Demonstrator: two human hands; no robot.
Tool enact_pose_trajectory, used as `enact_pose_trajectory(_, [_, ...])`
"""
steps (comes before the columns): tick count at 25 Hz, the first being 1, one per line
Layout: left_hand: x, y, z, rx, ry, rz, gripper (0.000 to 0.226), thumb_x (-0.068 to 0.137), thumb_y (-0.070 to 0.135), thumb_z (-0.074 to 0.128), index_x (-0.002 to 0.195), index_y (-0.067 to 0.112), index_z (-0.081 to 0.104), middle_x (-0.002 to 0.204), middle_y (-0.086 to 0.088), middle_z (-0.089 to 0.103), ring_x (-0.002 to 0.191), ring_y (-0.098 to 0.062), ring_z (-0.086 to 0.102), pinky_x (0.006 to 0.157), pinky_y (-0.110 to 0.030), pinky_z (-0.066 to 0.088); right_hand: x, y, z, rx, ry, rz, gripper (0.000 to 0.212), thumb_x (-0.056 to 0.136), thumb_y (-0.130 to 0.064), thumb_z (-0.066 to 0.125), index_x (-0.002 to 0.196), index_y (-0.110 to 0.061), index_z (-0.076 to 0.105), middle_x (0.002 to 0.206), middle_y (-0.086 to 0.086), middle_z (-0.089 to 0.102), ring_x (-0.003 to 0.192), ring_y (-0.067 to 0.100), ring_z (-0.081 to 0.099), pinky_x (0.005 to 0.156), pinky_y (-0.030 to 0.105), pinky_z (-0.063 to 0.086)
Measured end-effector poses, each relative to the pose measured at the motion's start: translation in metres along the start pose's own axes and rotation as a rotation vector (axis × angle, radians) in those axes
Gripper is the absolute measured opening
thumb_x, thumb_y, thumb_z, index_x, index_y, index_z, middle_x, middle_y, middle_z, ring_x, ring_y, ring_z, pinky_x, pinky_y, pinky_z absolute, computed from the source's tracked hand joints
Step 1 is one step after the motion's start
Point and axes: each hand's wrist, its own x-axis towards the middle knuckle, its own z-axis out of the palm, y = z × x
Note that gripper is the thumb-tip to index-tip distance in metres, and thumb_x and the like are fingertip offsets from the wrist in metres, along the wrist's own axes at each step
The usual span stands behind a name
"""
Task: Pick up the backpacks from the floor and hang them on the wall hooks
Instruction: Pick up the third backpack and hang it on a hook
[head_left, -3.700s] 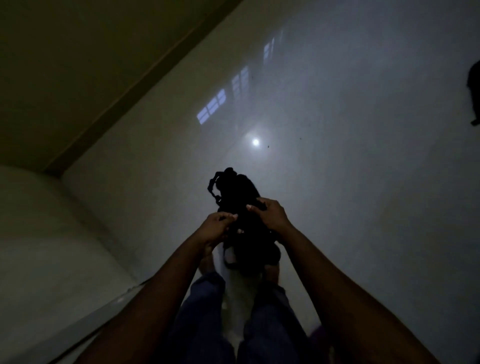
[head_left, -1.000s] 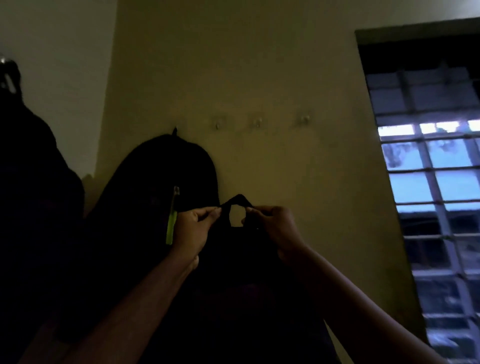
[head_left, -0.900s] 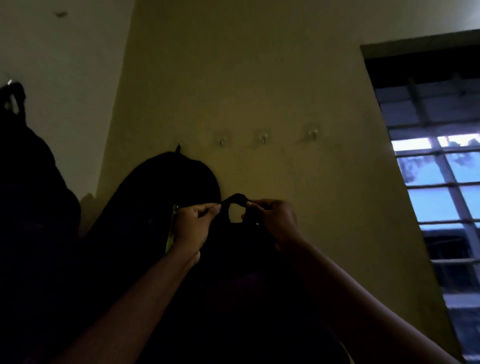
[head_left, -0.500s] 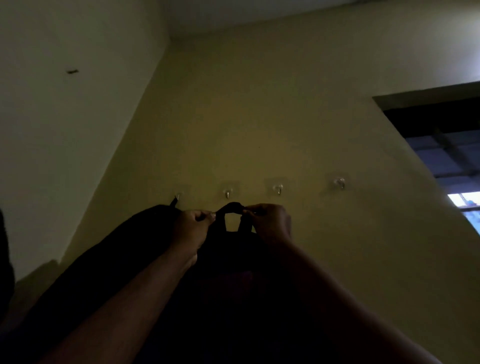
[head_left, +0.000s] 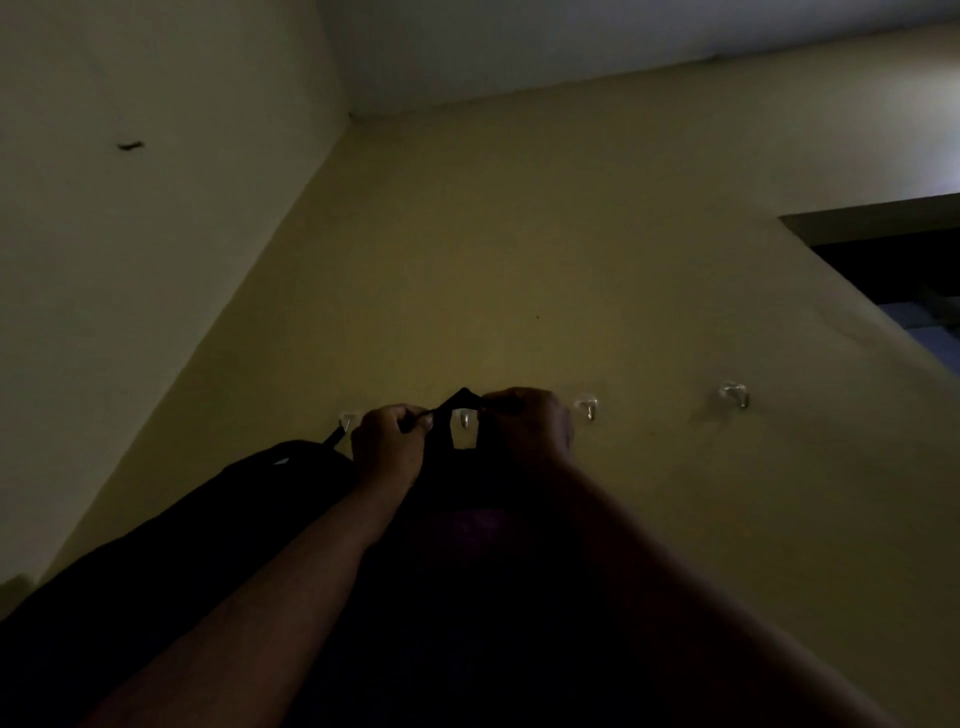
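Head view, dim light: in the lower centre of the frame the left hand (head_left: 389, 441) and the right hand (head_left: 530, 426) each pinch one side of the carry loop (head_left: 462, 397) of a black backpack (head_left: 467, 545), fingers curled on the strap; the loop is pulled taut into a peak against the yellow wall (head_left: 571, 260); the second hook (head_left: 465, 418) shows through the loop's opening, though whether the strap rests on it I cannot tell; the bag's body hangs below between the forearms. At lower left another dark backpack (head_left: 234, 509) hangs by its strap from the first hook (head_left: 347, 421); right of the hands the third hook (head_left: 587, 408) and fourth hook (head_left: 733, 395) are bare; a dark window opening (head_left: 893, 260) sits at the right edge.
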Motion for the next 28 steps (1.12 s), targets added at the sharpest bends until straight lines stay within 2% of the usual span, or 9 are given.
enact_pose_trajectory(6, [0.018,-0.007,-0.001,0.090,-0.073,-0.036,0.025,0.086,0.012,0.061,0.099,-0.007,0.069,0.105,-0.024,0.070,0.098,-0.034,0.065,0.082,-0.037,0.052,0.009,-0.004,0.012,-0.047,0.088,0.026,0.018,0.075,-0.026,0.065,0.084,-0.016,0.076,0.081,0.012,0.074,0.079,0.024,0.069,0.062,0.024,0.045])
enact_pose_trajectory(10, [0.012,-0.008,-0.001,0.217,-0.149,-0.045,0.026,0.086,0.013,0.060,0.102,-0.005,0.069,0.109,-0.023,0.069,0.103,-0.034,0.063,0.085,-0.039,0.051,-0.001,-0.006,0.012,-0.118,0.115,0.114,0.027,0.066,-0.038,0.069,0.067,-0.011,0.072,0.054,0.008,0.052,0.069,0.026,0.066,0.057,0.024,0.043])
enact_pose_trajectory(14, [0.002,-0.003,-0.001,0.298,-0.149,-0.028,0.026,0.087,0.016,0.061,0.102,-0.004,0.070,0.110,-0.022,0.069,0.107,-0.034,0.062,0.086,-0.038,0.049,-0.008,-0.006,0.010,-0.141,0.041,0.136,0.037,0.072,-0.045,0.069,0.069,-0.008,0.071,0.054,0.009,0.048,0.061,0.024,0.057,0.055,0.025,0.037])
enact_pose_trajectory(17, [-0.010,0.001,-0.003,0.315,-0.158,0.000,0.025,0.087,0.017,0.061,0.101,-0.002,0.070,0.110,-0.019,0.070,0.107,-0.030,0.062,0.087,-0.035,0.050,-0.017,-0.006,0.009,-0.114,0.032,0.148,0.036,0.078,-0.041,0.066,0.068,-0.007,0.072,0.047,0.004,0.049,0.048,0.016,0.051,0.047,0.022,0.033])
enact_pose_trajectory(18, [-0.013,0.002,-0.005,0.304,-0.152,0.001,0.025,0.086,0.016,0.062,0.101,-0.001,0.070,0.110,-0.018,0.070,0.107,-0.029,0.062,0.087,-0.033,0.050,-0.022,-0.006,0.008,-0.095,0.018,0.140,0.031,0.080,-0.038,0.065,0.074,-0.009,0.074,0.052,0.007,0.058,0.051,0.016,0.054,0.048,0.022,0.034])
enact_pose_trajectory(20, [-0.017,0.006,-0.011,0.246,-0.133,-0.036,0.024,0.085,0.015,0.063,0.102,-0.001,0.070,0.110,-0.017,0.070,0.105,-0.027,0.064,0.083,-0.027,0.048,-0.031,-0.010,0.005,-0.064,-0.025,0.143,0.022,0.082,-0.033,0.062,0.093,-0.018,0.075,0.086,0.014,0.074,0.076,0.023,0.067,0.059,0.022,0.039])
enact_pose_trajectory(22, [-0.023,0.008,-0.017,0.150,-0.161,-0.111,0.028,0.084,0.017,0.064,0.106,0.000,0.068,0.113,-0.017,0.069,0.107,-0.027,0.063,0.082,-0.024,0.045,-0.038,-0.015,0.003,-0.096,-0.091,0.132,0.025,0.087,-0.025,0.057,0.106,-0.021,0.071,0.109,0.014,0.071,0.099,0.029,0.066,0.069,0.023,0.042])
enact_pose_trajectory(25, [-0.036,0.022,-0.028,0.072,-0.298,-0.223,0.045,0.088,0.029,0.058,0.126,0.005,0.055,0.131,-0.014,0.059,0.121,-0.027,0.055,0.097,-0.029,0.042,-0.051,-0.023,-0.005,-0.171,-0.223,0.105,0.029,0.092,-0.023,0.046,0.112,-0.014,0.066,0.118,0.015,0.066,0.109,0.031,0.060,0.078,0.027,0.044])
enact_pose_trajectory(28, [-0.054,0.042,-0.044,0.015,-0.396,-0.309,0.057,0.091,0.036,0.051,0.138,0.007,0.041,0.144,-0.013,0.046,0.129,-0.027,0.047,0.109,-0.038,0.039,-0.075,-0.033,-0.025,-0.070,-0.251,0.096,0.035,0.096,-0.028,0.042,0.121,-0.010,0.060,0.126,0.015,0.062,0.116,0.031,0.056,0.090,0.032,0.045])
